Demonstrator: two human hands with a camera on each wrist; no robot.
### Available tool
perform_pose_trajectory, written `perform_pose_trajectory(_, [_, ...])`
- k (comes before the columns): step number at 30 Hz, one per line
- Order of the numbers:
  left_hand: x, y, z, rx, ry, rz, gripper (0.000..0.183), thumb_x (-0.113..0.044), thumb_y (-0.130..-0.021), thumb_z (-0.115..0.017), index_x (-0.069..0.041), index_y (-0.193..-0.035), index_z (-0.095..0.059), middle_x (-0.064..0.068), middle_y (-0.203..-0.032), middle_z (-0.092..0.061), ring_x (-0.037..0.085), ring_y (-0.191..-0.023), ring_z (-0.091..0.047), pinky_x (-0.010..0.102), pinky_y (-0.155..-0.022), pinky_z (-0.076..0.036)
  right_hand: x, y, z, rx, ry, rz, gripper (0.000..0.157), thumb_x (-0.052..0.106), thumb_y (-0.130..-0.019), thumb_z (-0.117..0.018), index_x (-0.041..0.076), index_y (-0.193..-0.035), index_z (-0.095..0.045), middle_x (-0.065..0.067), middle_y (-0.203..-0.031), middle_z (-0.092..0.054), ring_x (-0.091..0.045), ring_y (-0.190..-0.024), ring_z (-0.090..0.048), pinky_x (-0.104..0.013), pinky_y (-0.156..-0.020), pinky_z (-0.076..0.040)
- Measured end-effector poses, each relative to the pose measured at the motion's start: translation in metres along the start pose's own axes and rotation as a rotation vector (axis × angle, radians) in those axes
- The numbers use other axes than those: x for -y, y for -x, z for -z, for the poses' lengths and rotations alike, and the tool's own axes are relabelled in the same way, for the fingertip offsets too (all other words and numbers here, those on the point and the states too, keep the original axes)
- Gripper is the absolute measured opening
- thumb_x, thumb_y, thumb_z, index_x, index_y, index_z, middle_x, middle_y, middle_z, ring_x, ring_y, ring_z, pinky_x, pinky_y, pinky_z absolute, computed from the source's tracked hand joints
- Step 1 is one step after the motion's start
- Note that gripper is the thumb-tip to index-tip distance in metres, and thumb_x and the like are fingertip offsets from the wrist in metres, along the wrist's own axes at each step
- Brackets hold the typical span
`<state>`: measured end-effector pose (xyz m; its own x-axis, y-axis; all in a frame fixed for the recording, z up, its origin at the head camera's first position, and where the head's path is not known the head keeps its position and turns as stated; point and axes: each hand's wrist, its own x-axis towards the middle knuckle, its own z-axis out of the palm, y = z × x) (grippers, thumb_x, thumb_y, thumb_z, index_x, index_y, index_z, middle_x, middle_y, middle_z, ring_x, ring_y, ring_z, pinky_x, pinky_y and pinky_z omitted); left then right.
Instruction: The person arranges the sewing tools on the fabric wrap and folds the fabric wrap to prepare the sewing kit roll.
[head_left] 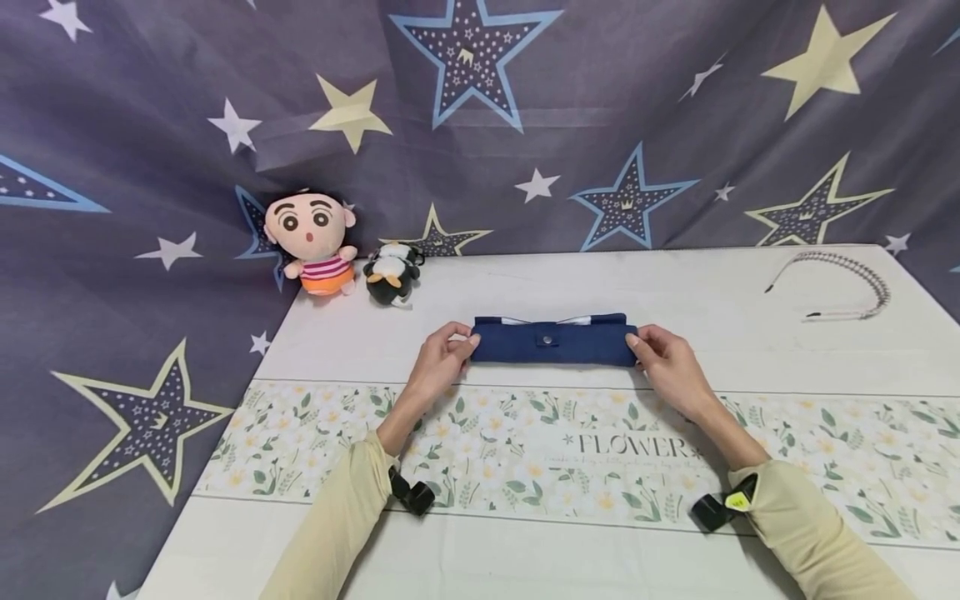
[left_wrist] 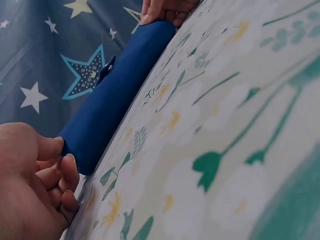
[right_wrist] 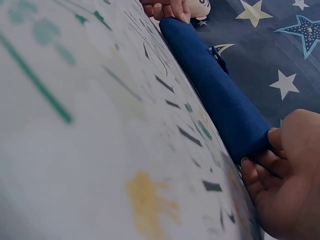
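A navy blue cloth [head_left: 510, 343], folded into a long narrow roll, lies across the white table behind the floral band. At its middle is a small tab with a round metal snap, and a little white shows along its back edge. My left hand [head_left: 442, 360] pinches the left end between thumb and fingers. At the opposite end, my right hand [head_left: 671, 367] grips the cloth the same way. Both wrist views show the thumbs on top of the roll, with curled fingers low at its ends. What the cloth is when unfolded cannot be told.
Back left on the table sit a plush doll [head_left: 315, 242] in a striped top and a black-and-white penguin plush [head_left: 392, 273]. A braided headband [head_left: 862, 279] lies at the back right. Behind the table hangs a star-patterned curtain [head_left: 525, 217].
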<state>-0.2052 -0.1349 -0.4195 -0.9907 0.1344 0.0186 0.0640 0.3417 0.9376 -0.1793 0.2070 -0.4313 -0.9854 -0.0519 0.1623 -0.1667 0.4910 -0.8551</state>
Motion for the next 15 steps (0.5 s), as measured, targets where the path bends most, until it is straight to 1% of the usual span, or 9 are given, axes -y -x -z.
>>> perform_pose_trajectory(3, [-0.0005, -0.0003, -0.0008, -0.008, -0.02, 0.004, 0.02, -0.019, -0.106, -0.06, -0.002, -0.114, -0.064, 0.005, -0.066, -0.058, 0.017, -0.059, -0.051, 0.031, -0.063, -0.039, 0.0007, -0.0008, 0.0003, 0.002, 0.001, -0.015, 0.032, 0.025, -0.111, -0.05, -0.003, -0.099, -0.059, -0.011, -0.076, -0.053, -0.02, -0.066, -0.051, -0.028, -0.056, -0.039])
perform_pose_trajectory(8, [-0.0022, -0.0013, -0.004, -0.018, -0.037, -0.013, 0.02, -0.017, -0.106, -0.059, 0.0, -0.114, -0.064, 0.005, -0.067, -0.056, 0.016, -0.059, -0.049, 0.03, -0.064, -0.038, 0.0027, -0.0012, 0.0015, 0.008, -0.016, -0.032, 0.033, 0.027, -0.111, -0.051, -0.003, -0.099, -0.059, -0.012, -0.077, -0.054, -0.021, -0.068, -0.053, -0.027, -0.056, -0.04])
perform_pose_trajectory(11, [-0.0031, -0.0013, -0.0042, -0.025, -0.04, -0.003, 0.019, -0.018, -0.106, -0.06, -0.001, -0.113, -0.064, 0.005, -0.069, -0.059, 0.016, -0.06, -0.051, 0.03, -0.064, -0.039, 0.0035, -0.0001, 0.0042, 0.02, -0.033, -0.051, 0.033, 0.027, -0.11, -0.052, -0.005, -0.107, -0.061, -0.013, -0.084, -0.059, -0.02, -0.073, -0.058, -0.026, -0.059, -0.044])
perform_pose_trajectory(15, [-0.0035, -0.0004, -0.001, -0.042, -0.032, 0.03, 0.019, -0.02, -0.105, -0.062, -0.004, -0.113, -0.066, 0.006, -0.076, -0.067, 0.018, -0.067, -0.058, 0.031, -0.068, -0.044, 0.0033, 0.0022, 0.0098, 0.038, -0.06, -0.069, 0.035, 0.027, -0.11, -0.054, -0.006, -0.118, -0.061, -0.017, -0.096, -0.065, -0.019, -0.08, -0.063, -0.025, -0.064, -0.049])
